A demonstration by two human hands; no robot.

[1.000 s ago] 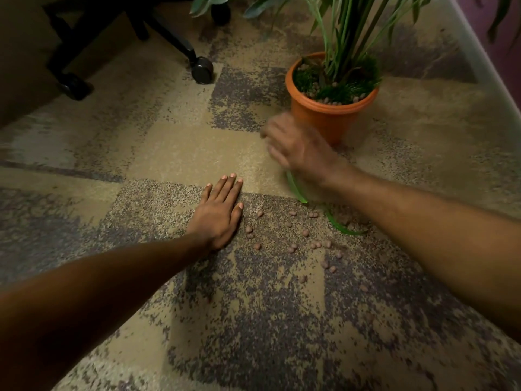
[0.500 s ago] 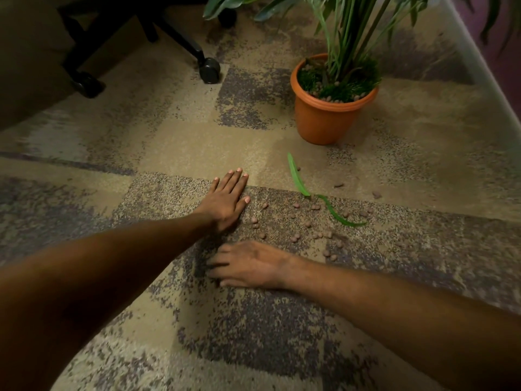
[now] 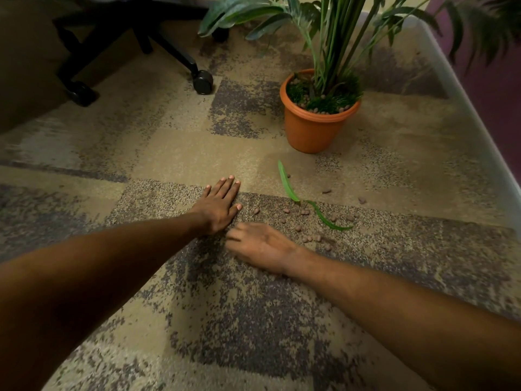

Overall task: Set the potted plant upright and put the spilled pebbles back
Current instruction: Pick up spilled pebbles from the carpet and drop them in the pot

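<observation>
The orange pot (image 3: 311, 128) stands upright on the carpet at the upper right, with tall green stems and pebbles on its soil. Several brown pebbles (image 3: 303, 221) lie scattered on the carpet in front of it, around two fallen green leaves (image 3: 287, 184). My left hand (image 3: 218, 204) lies flat, palm down, fingers together, just left of the pebbles. My right hand (image 3: 259, 245) rests palm down right below it, fingers pointing left and slightly curled, blurred; its fingertips almost touch the left hand. Whether it covers any pebbles is hidden.
A black office chair base with castor wheels (image 3: 202, 85) stands at the upper left. A pale skirting board (image 3: 468, 108) and a purple wall run along the right side. Patterned beige and grey carpet (image 3: 225, 320) covers the floor.
My right hand came down from beside the pot to the carpet, then slid up toward my left hand. The left hand stayed flat in place. The view shifted slightly.
</observation>
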